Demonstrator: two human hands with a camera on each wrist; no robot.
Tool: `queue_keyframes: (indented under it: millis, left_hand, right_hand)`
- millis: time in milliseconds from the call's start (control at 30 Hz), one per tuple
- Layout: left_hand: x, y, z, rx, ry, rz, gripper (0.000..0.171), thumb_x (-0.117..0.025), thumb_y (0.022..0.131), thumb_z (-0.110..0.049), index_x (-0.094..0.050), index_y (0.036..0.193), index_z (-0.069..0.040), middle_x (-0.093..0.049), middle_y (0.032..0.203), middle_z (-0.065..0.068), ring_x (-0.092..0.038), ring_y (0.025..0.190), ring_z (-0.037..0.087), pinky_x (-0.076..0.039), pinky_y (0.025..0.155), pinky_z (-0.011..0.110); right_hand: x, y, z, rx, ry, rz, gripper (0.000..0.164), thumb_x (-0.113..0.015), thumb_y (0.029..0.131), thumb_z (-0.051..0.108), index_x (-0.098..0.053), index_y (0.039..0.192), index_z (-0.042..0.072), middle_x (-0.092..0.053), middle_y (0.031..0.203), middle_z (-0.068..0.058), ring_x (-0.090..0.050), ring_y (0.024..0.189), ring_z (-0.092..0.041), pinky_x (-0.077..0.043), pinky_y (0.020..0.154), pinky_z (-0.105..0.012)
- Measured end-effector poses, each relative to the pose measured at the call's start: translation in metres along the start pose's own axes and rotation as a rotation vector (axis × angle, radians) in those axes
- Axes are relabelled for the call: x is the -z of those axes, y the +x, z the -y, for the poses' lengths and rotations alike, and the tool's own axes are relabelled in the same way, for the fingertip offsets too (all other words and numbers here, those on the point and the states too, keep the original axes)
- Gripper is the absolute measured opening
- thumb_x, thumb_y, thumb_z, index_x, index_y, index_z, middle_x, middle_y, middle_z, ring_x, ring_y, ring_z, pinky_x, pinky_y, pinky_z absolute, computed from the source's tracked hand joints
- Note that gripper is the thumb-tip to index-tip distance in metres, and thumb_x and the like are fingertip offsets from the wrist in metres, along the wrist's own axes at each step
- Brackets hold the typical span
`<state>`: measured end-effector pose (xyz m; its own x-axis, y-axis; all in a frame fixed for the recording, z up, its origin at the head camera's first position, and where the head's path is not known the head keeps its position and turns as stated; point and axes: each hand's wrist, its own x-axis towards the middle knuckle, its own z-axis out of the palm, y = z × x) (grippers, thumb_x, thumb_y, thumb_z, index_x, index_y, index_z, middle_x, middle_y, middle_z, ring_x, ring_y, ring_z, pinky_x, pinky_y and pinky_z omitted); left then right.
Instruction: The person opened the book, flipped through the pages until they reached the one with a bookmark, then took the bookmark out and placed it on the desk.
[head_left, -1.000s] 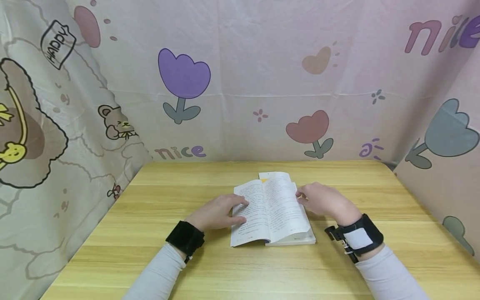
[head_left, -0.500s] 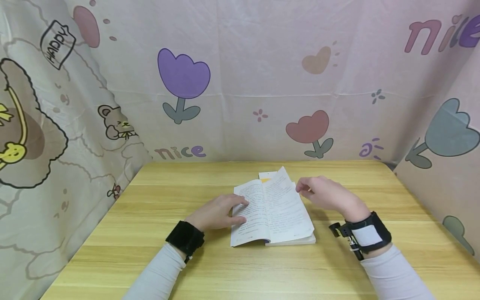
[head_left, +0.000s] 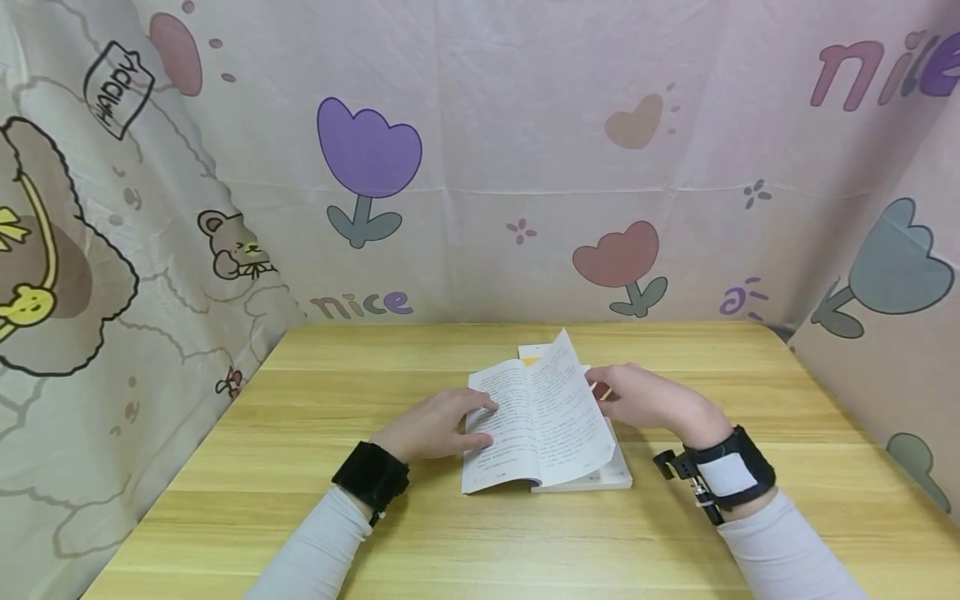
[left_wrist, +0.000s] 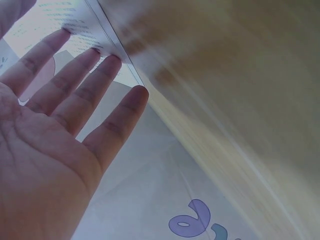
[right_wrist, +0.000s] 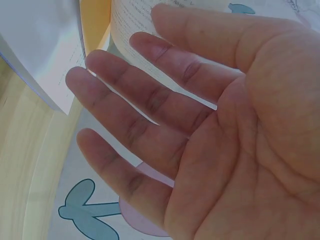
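An open book [head_left: 504, 462] with printed text lies at the middle of the table. My left hand [head_left: 435, 425] rests on its left page, fingers spread and fairly straight; the left wrist view shows the fingertips [left_wrist: 116, 61] at the paper. On the right side, a loose page [head_left: 566, 425] stands lifted at a slant, its top corner pointing up and more pages beneath it. My right hand [head_left: 652, 398] is at that page's right edge, index finger and thumb apart. In the right wrist view its fingers [right_wrist: 135, 127] are extended and loosely bent, close to the paper.
The wooden table [head_left: 420, 542] runs back to a patterned cloth [head_left: 480, 167] hanging behind and at both sides. A white and yellow piece [head_left: 531, 352] sticks out past the book's top edge. Each wrist wears a black strap [head_left: 371, 479].
My right hand drew back up and right from the page edge, then came down and left to it again. The right page has come up at its outer edge. My left hand has stayed put.
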<state>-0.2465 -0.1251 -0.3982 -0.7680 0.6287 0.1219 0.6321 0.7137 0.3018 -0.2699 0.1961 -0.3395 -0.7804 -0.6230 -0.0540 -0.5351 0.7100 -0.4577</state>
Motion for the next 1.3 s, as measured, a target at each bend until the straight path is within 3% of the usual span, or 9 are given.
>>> queue_keyframes:
  millis: [300,533,867,1100,1300]
  left_hand:
    - [0.0,-0.001,0.001,-0.01,-0.008,-0.007,0.053,-0.066,0.088,-0.043,-0.06,0.13,-0.012,-0.055,0.133,0.0,-0.047,0.123,0.016,-0.037,0.102,0.033]
    - [0.001,-0.001,0.0,-0.02,-0.012,-0.012,0.052,-0.066,0.088,-0.043,-0.06,0.129,-0.011,-0.056,0.132,0.001,-0.048,0.122,0.016,-0.037,0.102,0.033]
    - [0.004,0.0,0.003,0.034,-0.01,-0.01,0.052,-0.065,0.088,-0.046,-0.06,0.128,-0.013,-0.057,0.127,-0.003,-0.052,0.112,0.013,-0.041,0.098,0.03]
    - [0.005,0.0,0.006,0.018,0.006,-0.026,0.05,-0.066,0.088,-0.042,-0.061,0.127,-0.011,-0.059,0.125,-0.002,-0.052,0.112,0.013,-0.041,0.098,0.031]
    - [0.005,0.0,0.008,0.043,0.013,-0.024,0.05,-0.066,0.087,-0.046,-0.062,0.126,-0.015,-0.058,0.124,-0.004,-0.052,0.108,0.012,-0.041,0.097,0.03]
  right_hand:
    - [-0.004,0.001,0.006,0.026,0.054,0.035,0.027,-0.062,0.09,0.001,-0.063,0.116,0.006,-0.065,0.1,-0.004,-0.064,0.09,-0.02,-0.053,0.075,-0.029]
    - [-0.007,0.003,0.008,0.06,0.02,0.033,0.029,-0.061,0.09,0.002,-0.063,0.118,0.007,-0.065,0.097,0.002,-0.061,0.089,-0.015,-0.051,0.077,-0.029]
    - [-0.01,0.007,0.011,0.069,0.017,0.029,0.035,-0.058,0.087,-0.002,-0.063,0.12,0.008,-0.066,0.101,0.005,-0.061,0.09,-0.013,-0.05,0.078,-0.027]
    - [-0.013,0.007,0.013,0.118,0.007,0.024,0.028,-0.061,0.089,0.002,-0.063,0.116,0.008,-0.065,0.097,0.006,-0.061,0.089,-0.011,-0.051,0.078,-0.026]
    - [-0.016,0.01,0.013,0.142,0.0,0.022,0.021,-0.063,0.09,0.006,-0.064,0.11,0.01,-0.065,0.094,0.004,-0.062,0.088,-0.012,-0.052,0.078,-0.03]
